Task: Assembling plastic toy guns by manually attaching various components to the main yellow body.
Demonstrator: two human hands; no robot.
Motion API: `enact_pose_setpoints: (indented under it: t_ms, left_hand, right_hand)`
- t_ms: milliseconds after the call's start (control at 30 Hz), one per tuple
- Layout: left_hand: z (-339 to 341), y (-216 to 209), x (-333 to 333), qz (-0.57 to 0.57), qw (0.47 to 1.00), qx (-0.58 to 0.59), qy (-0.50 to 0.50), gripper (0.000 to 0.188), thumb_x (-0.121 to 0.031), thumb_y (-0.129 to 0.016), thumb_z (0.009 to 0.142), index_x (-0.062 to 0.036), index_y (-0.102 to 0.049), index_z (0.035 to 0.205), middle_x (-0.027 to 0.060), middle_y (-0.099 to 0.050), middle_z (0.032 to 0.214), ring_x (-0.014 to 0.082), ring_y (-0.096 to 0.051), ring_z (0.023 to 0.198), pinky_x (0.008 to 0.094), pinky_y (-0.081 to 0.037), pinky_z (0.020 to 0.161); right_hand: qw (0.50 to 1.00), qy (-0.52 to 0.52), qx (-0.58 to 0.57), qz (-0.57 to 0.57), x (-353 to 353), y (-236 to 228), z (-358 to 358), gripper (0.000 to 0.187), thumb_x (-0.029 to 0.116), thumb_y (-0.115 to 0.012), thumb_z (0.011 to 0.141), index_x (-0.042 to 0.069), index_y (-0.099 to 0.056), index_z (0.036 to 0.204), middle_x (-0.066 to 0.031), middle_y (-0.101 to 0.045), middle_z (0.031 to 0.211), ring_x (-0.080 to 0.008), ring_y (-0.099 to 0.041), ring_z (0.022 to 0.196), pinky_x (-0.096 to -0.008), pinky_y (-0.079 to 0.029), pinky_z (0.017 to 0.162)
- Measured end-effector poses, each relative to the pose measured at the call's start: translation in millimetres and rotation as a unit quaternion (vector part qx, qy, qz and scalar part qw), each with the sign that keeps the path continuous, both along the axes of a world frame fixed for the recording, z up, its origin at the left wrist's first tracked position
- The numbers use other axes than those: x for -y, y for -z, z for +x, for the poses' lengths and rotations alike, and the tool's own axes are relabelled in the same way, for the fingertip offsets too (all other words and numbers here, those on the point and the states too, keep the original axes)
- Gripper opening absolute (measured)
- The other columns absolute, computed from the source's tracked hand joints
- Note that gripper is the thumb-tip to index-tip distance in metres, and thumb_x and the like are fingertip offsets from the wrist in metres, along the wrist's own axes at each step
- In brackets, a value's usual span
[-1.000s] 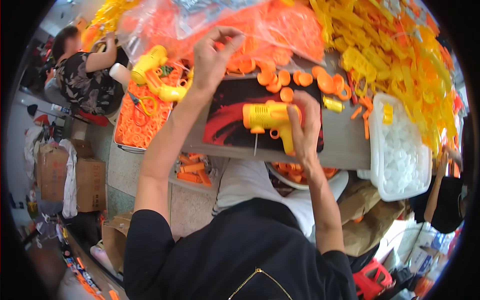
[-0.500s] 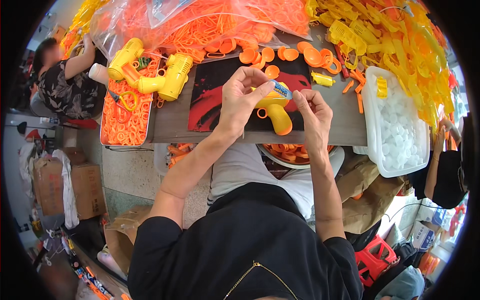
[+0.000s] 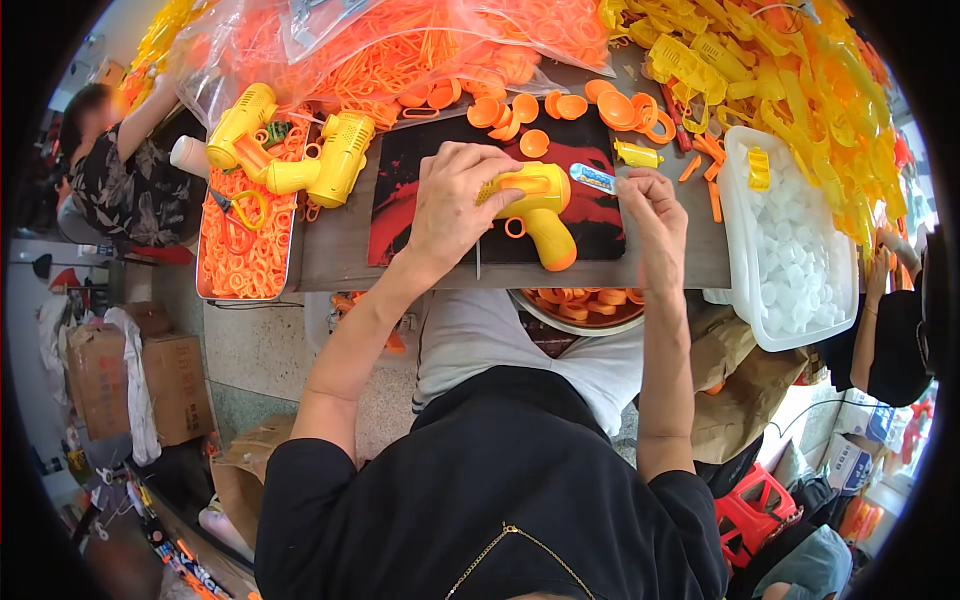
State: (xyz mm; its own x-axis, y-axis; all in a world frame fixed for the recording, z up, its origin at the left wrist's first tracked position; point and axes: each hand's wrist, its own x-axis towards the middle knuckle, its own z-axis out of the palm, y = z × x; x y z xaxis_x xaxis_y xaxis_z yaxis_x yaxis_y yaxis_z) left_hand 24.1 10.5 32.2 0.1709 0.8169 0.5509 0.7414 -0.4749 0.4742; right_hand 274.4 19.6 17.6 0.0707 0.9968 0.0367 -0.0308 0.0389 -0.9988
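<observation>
Over the dark red-and-black mat (image 3: 400,176), my left hand (image 3: 458,207) is closed around the body of a yellow toy gun (image 3: 545,215) with an orange ring at its trigger. The toy's handle points toward me, and part of its rear is hidden by my fingers. Just to the right, my right hand (image 3: 655,212) pinches one end of a small blue-and-white sticker (image 3: 593,179). The sticker is held out flat beside the toy's front end. Orange cups (image 3: 534,143) lie beyond the hands, and a small yellow cylinder part (image 3: 638,154) sits to the right.
At the left, two yellow toy guns (image 3: 338,160) rest by a tray of orange rings (image 3: 243,268) with scissors (image 3: 240,208) on it. A white bin (image 3: 746,235) of translucent caps stands right. Yellow parts (image 3: 780,80) and bagged orange parts (image 3: 400,60) are piled behind.
My right hand has moved right, drawing the sticker away from over the toy gun to beside its front. My left hand has shifted slightly left and now wraps the toy's body.
</observation>
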Motion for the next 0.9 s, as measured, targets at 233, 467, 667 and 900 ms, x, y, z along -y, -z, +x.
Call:
enact_pose_setpoints:
  t_ms: [233, 467, 667, 900]
  left_hand:
    - [-11, 11, -10, -0.023, 0.997, -0.034, 0.064, 0.022, -0.019, -0.079, 0.080, -0.0094, -0.074, 0.099, 0.0007, -0.069, 0.101, 0.0201, -0.062, 0.097, 0.0361, -0.042, 0.087]
    - [-12, 24, -9, 0.016, 0.997, 0.012, 0.069, 0.022, -0.017, -0.079, 0.081, -0.0089, -0.075, 0.100, 0.0018, -0.068, 0.102, 0.0196, -0.062, 0.096, 0.0357, -0.042, 0.088]
    - [-15, 29, -6, 0.007, 0.998, 0.006, 0.069, 0.025, -0.018, -0.079, 0.081, -0.0133, -0.076, 0.105, -0.0010, -0.066, 0.106, 0.0184, -0.060, 0.102, 0.0373, -0.041, 0.092]
    - [-12, 27, -3, -0.059, 0.995, 0.066, 0.044, 0.027, -0.019, -0.080, 0.081, -0.0133, -0.074, 0.107, -0.0002, -0.066, 0.105, 0.0203, -0.058, 0.105, 0.0373, -0.040, 0.093]
  right_hand:
    - [0.997, -0.046, 0.057, -0.039, -11, -4, 13, 0.021, 0.025, -0.078, 0.086, 0.005, -0.072, 0.086, -0.0050, -0.052, 0.124, -0.0111, -0.051, 0.109, -0.0296, -0.039, 0.095]
    - [0.982, -0.113, 0.154, -0.009, -30, 5, -11, 0.023, 0.025, -0.078, 0.086, 0.003, -0.072, 0.085, -0.0062, -0.052, 0.123, -0.0133, -0.052, 0.109, -0.0289, -0.042, 0.092]
    - [0.966, -0.164, 0.199, 0.014, -39, 2, -29, 0.027, 0.027, -0.078, 0.086, 0.001, -0.071, 0.086, -0.0065, -0.051, 0.119, -0.0152, -0.053, 0.108, -0.0293, -0.043, 0.092]
    - [0.935, -0.169, 0.301, 0.077, -38, -5, -29, 0.022, 0.024, -0.077, 0.087, 0.003, -0.070, 0.091, -0.0086, -0.053, 0.117, -0.0198, -0.054, 0.109, -0.0327, -0.044, 0.095]
